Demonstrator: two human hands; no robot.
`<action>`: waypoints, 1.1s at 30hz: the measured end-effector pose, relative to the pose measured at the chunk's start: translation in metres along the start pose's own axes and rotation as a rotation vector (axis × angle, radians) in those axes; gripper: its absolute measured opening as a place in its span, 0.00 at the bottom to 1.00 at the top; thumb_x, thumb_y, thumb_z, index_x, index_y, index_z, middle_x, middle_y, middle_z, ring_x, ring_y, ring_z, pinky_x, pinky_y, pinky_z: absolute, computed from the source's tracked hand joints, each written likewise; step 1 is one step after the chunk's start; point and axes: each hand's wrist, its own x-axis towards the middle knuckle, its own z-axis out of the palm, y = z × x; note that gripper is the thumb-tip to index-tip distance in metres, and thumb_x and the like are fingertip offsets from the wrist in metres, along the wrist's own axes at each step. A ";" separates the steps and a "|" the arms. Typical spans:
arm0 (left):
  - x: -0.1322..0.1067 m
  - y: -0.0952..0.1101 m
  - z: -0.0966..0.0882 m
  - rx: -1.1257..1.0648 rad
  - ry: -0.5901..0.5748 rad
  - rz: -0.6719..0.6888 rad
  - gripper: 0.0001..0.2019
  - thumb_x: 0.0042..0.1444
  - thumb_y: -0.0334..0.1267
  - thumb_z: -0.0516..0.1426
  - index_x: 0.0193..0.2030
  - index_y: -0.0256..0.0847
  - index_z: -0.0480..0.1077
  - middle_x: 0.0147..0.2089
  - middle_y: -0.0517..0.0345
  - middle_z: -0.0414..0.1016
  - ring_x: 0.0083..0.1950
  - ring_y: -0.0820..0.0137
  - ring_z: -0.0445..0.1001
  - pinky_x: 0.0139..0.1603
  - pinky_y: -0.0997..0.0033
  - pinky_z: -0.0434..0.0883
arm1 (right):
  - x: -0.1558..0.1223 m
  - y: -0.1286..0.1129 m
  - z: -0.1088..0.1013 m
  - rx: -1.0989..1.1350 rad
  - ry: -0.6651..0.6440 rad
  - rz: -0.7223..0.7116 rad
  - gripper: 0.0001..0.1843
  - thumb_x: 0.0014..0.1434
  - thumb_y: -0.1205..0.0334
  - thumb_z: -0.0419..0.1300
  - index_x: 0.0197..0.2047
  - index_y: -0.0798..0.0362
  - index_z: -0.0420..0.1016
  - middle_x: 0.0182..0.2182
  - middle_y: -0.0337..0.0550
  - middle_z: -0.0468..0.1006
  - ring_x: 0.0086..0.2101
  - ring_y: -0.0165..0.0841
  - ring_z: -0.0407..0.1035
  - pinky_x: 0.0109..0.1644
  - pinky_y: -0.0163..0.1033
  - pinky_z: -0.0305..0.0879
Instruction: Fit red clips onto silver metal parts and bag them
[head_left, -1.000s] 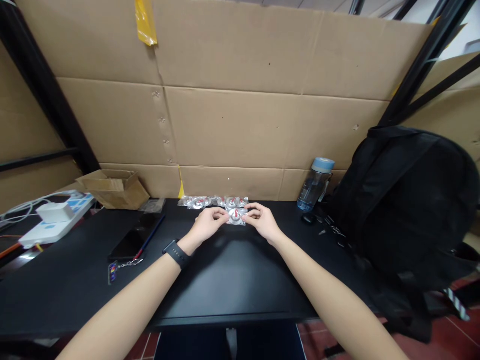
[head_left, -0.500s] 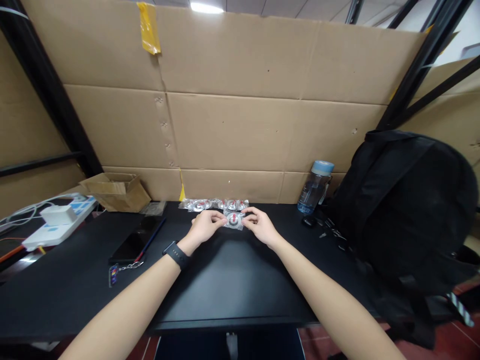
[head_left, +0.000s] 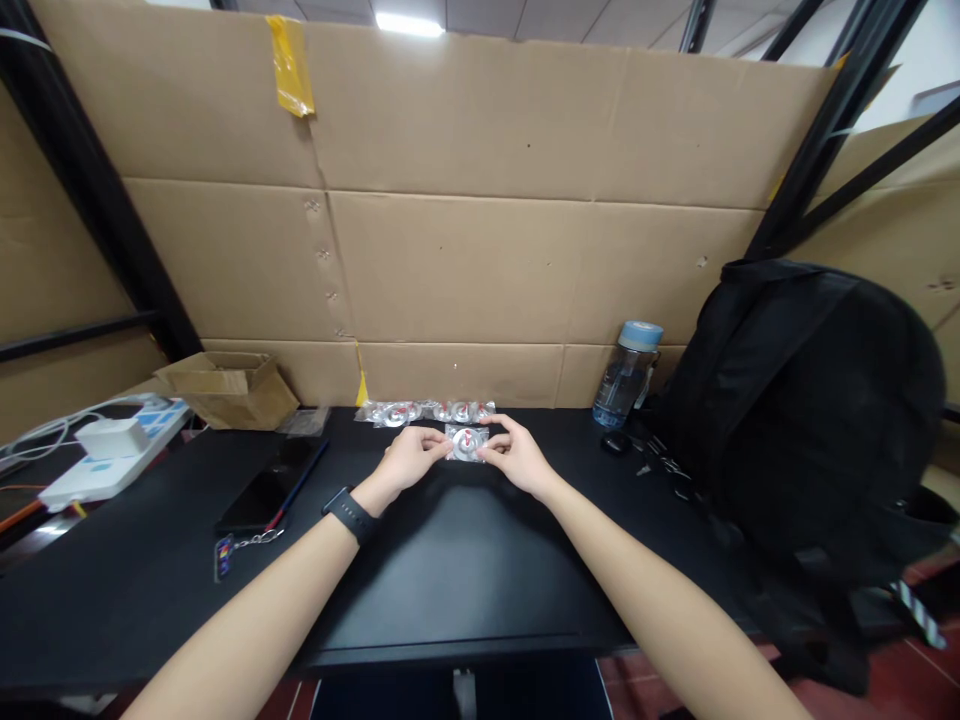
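Observation:
A small round silver item with a red mark, in a clear plastic packet, is between my hands over the black table. My left hand, with a dark watch on its wrist, pinches the packet's left edge. At the right edge, my right hand pinches it between thumb and fingers, its index finger raised along the top corner. Just behind lies a row of similar clear packets holding silver round items with red marks. What exactly the round items are I cannot tell.
On the left are a white power strip, an open cardboard box, and a black phone beside a pen. A water bottle, keys and a black backpack stand right. Cardboard walls close off the back.
The held packet now lies flatter towards me, its round face showing more fully. Both hands keep their pinch at its sides. The whole view has shifted slightly.

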 end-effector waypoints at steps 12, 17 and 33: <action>-0.005 0.005 0.000 0.008 -0.035 0.012 0.15 0.47 0.49 0.67 0.37 0.42 0.77 0.35 0.55 0.84 0.42 0.60 0.81 0.45 0.67 0.72 | 0.001 0.004 -0.002 -0.099 0.055 0.010 0.24 0.52 0.55 0.69 0.52 0.48 0.72 0.27 0.37 0.79 0.27 0.33 0.72 0.34 0.36 0.66; -0.006 0.011 0.003 -0.164 -0.068 0.022 0.15 0.49 0.47 0.67 0.37 0.39 0.75 0.33 0.52 0.83 0.39 0.62 0.81 0.45 0.66 0.73 | 0.001 0.004 -0.001 -0.094 0.049 -0.005 0.25 0.54 0.54 0.68 0.53 0.49 0.71 0.28 0.37 0.80 0.26 0.31 0.72 0.34 0.35 0.65; 0.052 -0.022 -0.051 -0.017 0.214 -0.111 0.15 0.44 0.46 0.69 0.33 0.39 0.74 0.33 0.50 0.82 0.44 0.58 0.79 0.48 0.64 0.69 | -0.001 -0.005 -0.013 -0.073 -0.081 -0.068 0.36 0.57 0.59 0.64 0.66 0.47 0.57 0.40 0.41 0.78 0.31 0.28 0.69 0.36 0.35 0.65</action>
